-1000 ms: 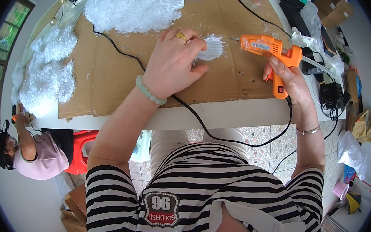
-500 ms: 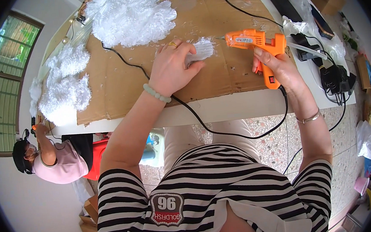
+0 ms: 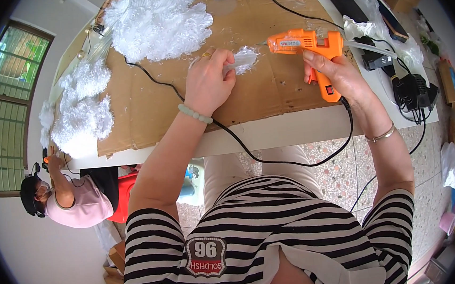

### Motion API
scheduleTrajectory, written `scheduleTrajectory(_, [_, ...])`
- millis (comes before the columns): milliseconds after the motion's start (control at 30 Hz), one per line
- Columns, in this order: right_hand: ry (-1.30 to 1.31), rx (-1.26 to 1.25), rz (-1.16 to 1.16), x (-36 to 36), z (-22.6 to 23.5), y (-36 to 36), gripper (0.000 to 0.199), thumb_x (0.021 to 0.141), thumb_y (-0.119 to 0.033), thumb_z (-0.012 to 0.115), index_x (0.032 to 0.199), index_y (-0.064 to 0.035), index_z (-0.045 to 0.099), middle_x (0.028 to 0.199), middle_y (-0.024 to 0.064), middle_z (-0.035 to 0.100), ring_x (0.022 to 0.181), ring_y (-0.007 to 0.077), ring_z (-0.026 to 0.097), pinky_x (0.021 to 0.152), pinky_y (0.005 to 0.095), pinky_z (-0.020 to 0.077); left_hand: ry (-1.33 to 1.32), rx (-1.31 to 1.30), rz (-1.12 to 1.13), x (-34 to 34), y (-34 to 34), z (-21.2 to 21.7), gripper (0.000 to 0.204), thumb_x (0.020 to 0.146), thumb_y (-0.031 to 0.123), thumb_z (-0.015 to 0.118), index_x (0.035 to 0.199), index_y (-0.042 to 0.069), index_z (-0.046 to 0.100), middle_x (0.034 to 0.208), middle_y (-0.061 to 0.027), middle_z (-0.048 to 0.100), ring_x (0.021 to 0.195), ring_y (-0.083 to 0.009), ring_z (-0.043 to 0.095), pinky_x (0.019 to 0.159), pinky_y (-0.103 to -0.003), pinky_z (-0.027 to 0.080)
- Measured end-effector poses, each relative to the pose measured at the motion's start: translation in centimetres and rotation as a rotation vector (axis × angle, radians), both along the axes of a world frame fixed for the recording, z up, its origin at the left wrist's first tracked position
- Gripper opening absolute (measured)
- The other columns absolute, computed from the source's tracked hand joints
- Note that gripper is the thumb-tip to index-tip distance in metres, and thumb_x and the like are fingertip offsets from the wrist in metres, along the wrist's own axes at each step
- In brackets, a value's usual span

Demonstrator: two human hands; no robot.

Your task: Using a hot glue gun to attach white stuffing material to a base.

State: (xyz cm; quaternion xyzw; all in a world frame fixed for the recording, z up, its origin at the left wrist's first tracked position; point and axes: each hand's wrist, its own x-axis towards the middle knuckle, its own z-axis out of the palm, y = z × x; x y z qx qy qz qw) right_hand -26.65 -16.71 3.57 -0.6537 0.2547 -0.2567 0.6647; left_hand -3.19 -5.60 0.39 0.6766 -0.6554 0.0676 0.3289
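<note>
In my right hand [image 3: 334, 69] is an orange hot glue gun [image 3: 311, 47], held by its handle with the fingers at the trigger. Its nozzle points left, close to a small white frilly piece [image 3: 245, 59] with fringed edges. My left hand [image 3: 211, 78] pinches that piece between thumb and fingers over the cardboard. Whether the nozzle touches the piece I cannot tell. A clear glue stick [image 3: 372, 48] juts from the back of the gun. From the handle's base a black cord [image 3: 293, 164] loops below the table edge and back up to the left.
Brown cardboard [image 3: 267, 104] covers much of the white table. A big heap of white frilly pieces [image 3: 157, 24] lies at the back left, a smaller heap [image 3: 84, 116] at the left. Black adapters and wires [image 3: 413, 92] sit at the right edge. A co-worker [image 3: 77, 199] works at the far left.
The glue gun has moved slightly left. My left hand has closed further around the white piece, which has turned and now shows narrower.
</note>
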Motion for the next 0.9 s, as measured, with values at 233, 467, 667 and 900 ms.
scheduleTrajectory(233, [-0.121,0.042,-0.106,2.3,1.6,-1.8,0.028,0.089,-0.038,0.053,0.088,-0.0093,0.056,0.072,0.0007,0.058,0.067,0.0101,0.056,0.063,0.0245,0.0441,-0.202,0.006,-0.101,-0.4,0.1,1.0,0.028,0.068,-0.002,0.059,0.090,0.016,0.059,0.091,-0.0058,0.055,0.078,-0.0240,0.055,0.074,-0.040,0.044])
scheduleTrajectory(467, [-0.160,0.166,-0.183,3.9,0.4,-3.8,0.029,0.089,-0.037,0.052,0.095,-0.0087,0.055,0.073,0.0002,0.058,0.067,0.0099,0.056,0.061,0.0232,0.0441,-0.629,0.034,-0.240,-0.9,0.5,1.9,0.026,0.076,0.012,0.051,0.096,0.018,0.067,0.112,-0.0068,0.054,0.099,-0.0263,0.049,0.091,-0.047,0.038])
scheduleTrajectory(667, [-0.145,0.227,-0.184,3.8,-0.6,-4.1,0.030,0.089,-0.037,0.052,0.098,-0.0083,0.055,0.073,0.0001,0.058,0.068,0.0100,0.056,0.061,0.0235,0.0442,-0.684,0.030,-0.148,-0.7,0.9,1.8,0.025,0.076,0.014,0.053,0.096,0.016,0.067,0.117,-0.0053,0.053,0.104,-0.0271,0.048,0.093,-0.051,0.035])
scheduleTrajectory(900, [-0.125,0.216,-0.186,3.8,-0.5,-3.9,0.031,0.089,-0.037,0.052,0.100,-0.0082,0.055,0.073,0.0004,0.058,0.068,0.0100,0.057,0.062,0.0238,0.0440,-0.636,0.041,-0.153,-0.1,0.9,0.9,0.021,0.075,0.011,0.055,0.092,0.011,0.067,0.115,-0.0056,0.055,0.105,-0.0269,0.048,0.093,-0.052,0.035])
